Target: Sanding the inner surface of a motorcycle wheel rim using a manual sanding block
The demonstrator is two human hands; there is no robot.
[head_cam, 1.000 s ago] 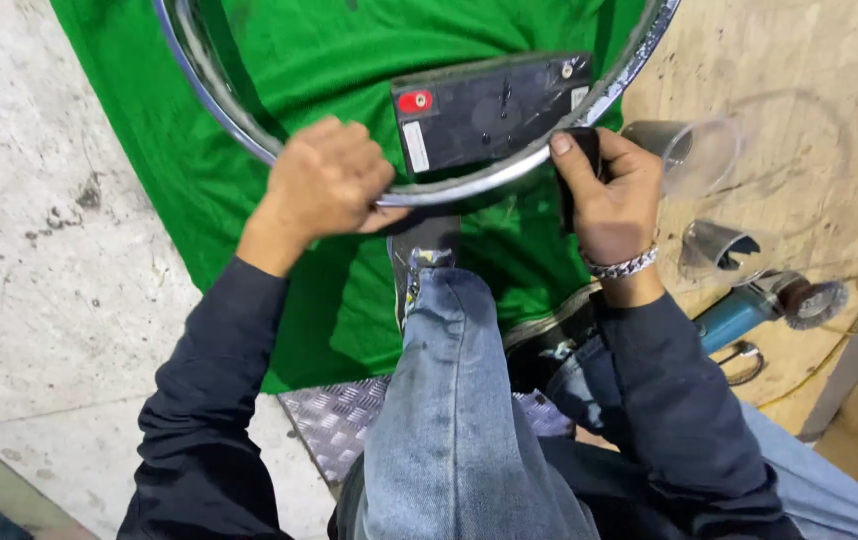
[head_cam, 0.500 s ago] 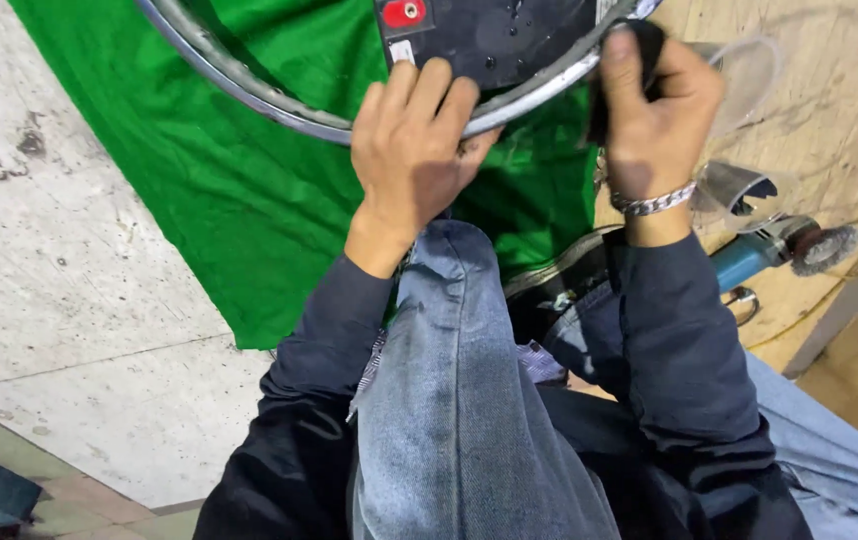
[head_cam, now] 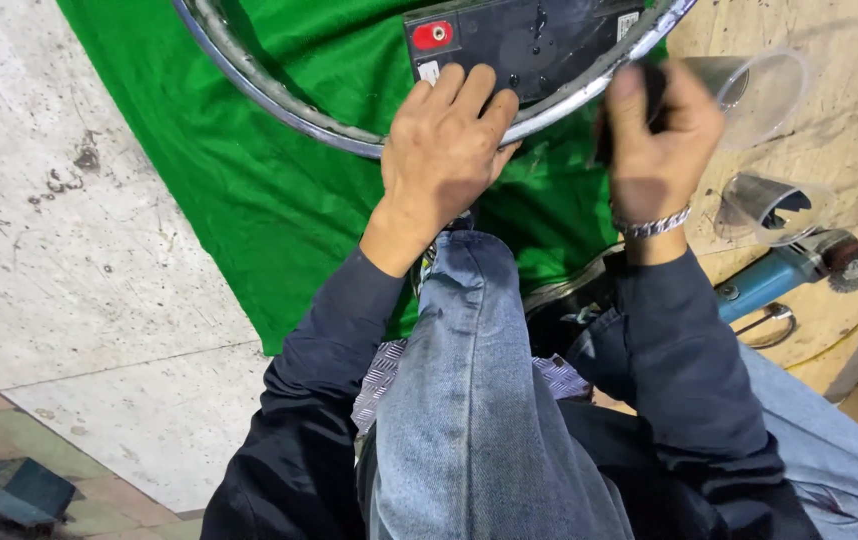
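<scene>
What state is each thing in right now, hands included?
Left hand: palm down, pressing on the metal rim.
Right hand: closed around a dark object, too blurred to identify.
Metal rim: lying flat on the green cloth.
Black battery: lying inside the rim, wet with droplets.
Angle grinder: lying idle on the floor.
Clear plastic cups: tipped on their sides.

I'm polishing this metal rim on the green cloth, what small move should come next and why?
Probably draw the right hand, which grips a dark pad, along the metal rim, since the left hand lies flat on the rim and the black battery-like box, steadying both.
</scene>
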